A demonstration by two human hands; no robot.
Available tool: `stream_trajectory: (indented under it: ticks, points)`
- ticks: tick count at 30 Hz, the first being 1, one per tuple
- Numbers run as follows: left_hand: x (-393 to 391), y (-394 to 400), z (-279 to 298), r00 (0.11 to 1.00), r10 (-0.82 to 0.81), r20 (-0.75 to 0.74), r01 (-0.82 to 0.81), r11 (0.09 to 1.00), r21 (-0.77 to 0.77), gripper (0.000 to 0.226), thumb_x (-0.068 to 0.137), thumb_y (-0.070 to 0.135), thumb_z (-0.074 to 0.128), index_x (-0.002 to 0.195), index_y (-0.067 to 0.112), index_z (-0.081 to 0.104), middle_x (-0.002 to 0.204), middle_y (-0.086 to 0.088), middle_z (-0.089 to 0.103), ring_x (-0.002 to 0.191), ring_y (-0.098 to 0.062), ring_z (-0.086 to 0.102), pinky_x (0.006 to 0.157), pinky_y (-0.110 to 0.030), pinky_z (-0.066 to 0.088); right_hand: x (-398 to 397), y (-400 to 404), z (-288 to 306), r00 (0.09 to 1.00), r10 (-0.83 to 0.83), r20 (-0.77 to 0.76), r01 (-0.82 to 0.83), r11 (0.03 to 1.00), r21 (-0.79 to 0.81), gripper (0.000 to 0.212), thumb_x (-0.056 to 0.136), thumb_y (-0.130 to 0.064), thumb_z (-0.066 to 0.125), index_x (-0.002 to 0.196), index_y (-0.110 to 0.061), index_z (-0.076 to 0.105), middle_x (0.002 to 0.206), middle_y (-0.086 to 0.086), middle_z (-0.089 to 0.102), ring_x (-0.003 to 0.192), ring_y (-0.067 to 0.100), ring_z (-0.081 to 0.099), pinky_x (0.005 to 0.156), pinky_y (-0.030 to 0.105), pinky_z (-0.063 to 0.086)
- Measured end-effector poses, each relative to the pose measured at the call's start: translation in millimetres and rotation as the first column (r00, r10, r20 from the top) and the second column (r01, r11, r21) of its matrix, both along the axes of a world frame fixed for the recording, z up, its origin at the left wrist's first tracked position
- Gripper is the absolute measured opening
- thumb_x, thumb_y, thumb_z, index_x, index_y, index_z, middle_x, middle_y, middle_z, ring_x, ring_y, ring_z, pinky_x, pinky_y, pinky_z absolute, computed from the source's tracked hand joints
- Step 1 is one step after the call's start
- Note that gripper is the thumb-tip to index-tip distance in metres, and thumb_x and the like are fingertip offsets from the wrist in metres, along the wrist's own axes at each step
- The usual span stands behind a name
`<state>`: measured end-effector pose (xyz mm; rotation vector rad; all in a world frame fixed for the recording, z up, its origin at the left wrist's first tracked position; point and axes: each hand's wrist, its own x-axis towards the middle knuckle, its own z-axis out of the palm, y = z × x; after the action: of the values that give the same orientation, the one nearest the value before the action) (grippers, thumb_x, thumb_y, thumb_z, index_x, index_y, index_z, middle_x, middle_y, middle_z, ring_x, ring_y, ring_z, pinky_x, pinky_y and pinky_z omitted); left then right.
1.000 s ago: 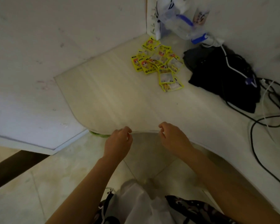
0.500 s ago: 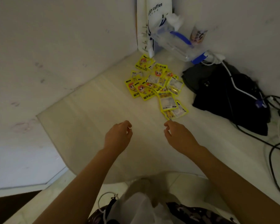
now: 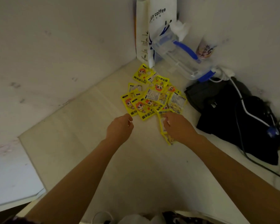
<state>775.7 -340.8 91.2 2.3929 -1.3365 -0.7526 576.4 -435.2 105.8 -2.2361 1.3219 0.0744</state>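
Observation:
A pile of several yellow snack packets point(image 3: 152, 97) with a cartoon face lies on the pale desk point(image 3: 87, 143), towards the corner. My left hand point(image 3: 120, 129) hovers just short of the pile's near left edge, fingers loosely curled and holding nothing. My right hand point(image 3: 178, 126) is over the nearest yellow packet point(image 3: 168, 139), which pokes out beneath it. Its fingers bend down towards that packet. The hand hides whether they pinch it.
A white coffee paper bag point(image 3: 160, 18) stands in the corner. Beside it are a clear plastic box with blue clips point(image 3: 181, 60) and a cup point(image 3: 205, 49). To the right a black bag point(image 3: 233, 118) lies under white and black cables point(image 3: 242, 104). Walls close the desk on two sides.
Both hands have moved forward from the desk's front edge across the desk to the packet pile. The right hand now covers the nearest packet. The view has shifted forward with them.

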Motion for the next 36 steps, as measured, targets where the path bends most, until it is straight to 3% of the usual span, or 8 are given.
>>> stream_trajectory:
  ticks: [5,11,14,18,24,28,33,36]
  points:
    - [-2.7,-40.0,-14.4,0.977,0.178,-0.119,-0.177,0.984,0.023,0.023,0.088,0.020,0.051,0.108,0.018,0.062,0.106,-0.006,0.066,0.095,-0.029,0.062,0.081,-0.038,0.051,19.1,-54.1,-10.3,0.997,0.073,-0.008,-0.073,0.997,0.003,0.022,0.098,-0.023,0.041,0.108,-0.008,0.053,0.098,0.009,0.057,0.088,0.028,0.056,0.067,0.035,0.044]
    - [-6.5,-72.1,-30.8,0.889,0.378,-0.256,-0.378,0.924,0.055,0.028,0.086,0.021,0.057,0.114,0.014,0.058,0.102,-0.010,0.066,0.096,-0.031,0.062,0.081,-0.040,0.052,46.3,-108.8,-28.9,0.994,0.106,-0.028,-0.106,0.994,0.012,0.015,0.097,-0.023,0.042,0.100,-0.009,0.048,0.099,0.012,0.047,0.095,0.027,0.048,0.071,0.034,0.036]
    - [-9.8,-83.8,-39.8,0.857,0.430,-0.283,-0.432,0.900,0.060,0.035,0.086,0.021,0.059,0.119,0.013,0.050,0.108,-0.011,0.065,0.101,-0.032,0.061,0.082,-0.041,0.051,58.8,-129.0,-38.0,0.993,0.100,-0.067,-0.098,0.995,0.021,0.040,0.097,-0.029,0.044,0.128,-0.004,0.046,0.126,0.020,0.047,0.114,0.037,0.048,0.087,0.041,0.043]
    - [-16.1,-97.6,-49.3,0.810,0.490,-0.322,-0.496,0.866,0.068,0.049,0.085,0.028,0.066,0.124,0.011,0.041,0.116,-0.012,0.060,0.108,-0.033,0.058,0.081,-0.039,0.044,72.5,-143.2,-47.9,0.990,0.096,-0.106,-0.096,0.995,0.002,0.061,0.094,-0.038,0.050,0.143,-0.006,0.033,0.143,0.020,0.037,0.127,0.040,0.041,0.102,0.044,0.037]
    - [-26.0,-114.5,-54.6,0.760,0.521,-0.388,-0.554,0.832,0.033,0.080,0.077,0.019,0.074,0.140,0.013,0.026,0.128,-0.010,0.054,0.113,-0.031,0.056,0.081,-0.039,0.047,80.4,-148.6,-59.9,0.979,0.071,-0.191,-0.064,0.997,0.041,0.077,0.085,-0.044,0.064,0.144,-0.008,0.030,0.146,0.017,0.034,0.130,0.041,0.036,0.098,0.048,0.042]
    - [-25.8,-115.8,-54.9,0.735,0.543,-0.406,-0.587,0.809,0.019,0.070,0.079,0.011,0.072,0.135,0.014,0.030,0.126,-0.007,0.056,0.106,-0.029,0.059,0.074,-0.035,0.047,82.3,-154.9,-61.1,0.971,0.065,-0.229,-0.050,0.996,0.074,0.085,0.075,-0.050,0.071,0.141,-0.013,0.033,0.143,0.017,0.037,0.131,0.041,0.036,0.101,0.052,0.040]
    - [-14.1,-108.0,-49.8,0.683,0.587,-0.434,-0.609,0.786,0.107,0.061,0.077,0.010,0.074,0.124,0.014,0.036,0.098,-0.003,0.056,0.096,-0.030,0.062,0.074,-0.038,0.054,76.9,-152.4,-55.9,0.957,0.018,-0.290,0.007,0.996,0.088,0.093,0.073,-0.049,0.074,0.145,-0.016,0.026,0.151,0.023,0.022,0.140,0.046,0.017,0.109,0.060,0.022]
    - [-6.4,-100.0,-48.3,0.668,0.610,-0.426,-0.614,0.776,0.149,0.056,0.075,0.012,0.074,0.118,0.013,0.040,0.096,-0.006,0.057,0.093,-0.030,0.063,0.077,-0.041,0.055,69.8,-149.0,-59.3,0.968,0.011,-0.252,0.011,0.996,0.084,0.083,0.075,-0.046,0.073,0.142,-0.017,0.034,0.149,0.021,0.025,0.138,0.043,0.022,0.110,0.059,0.025]
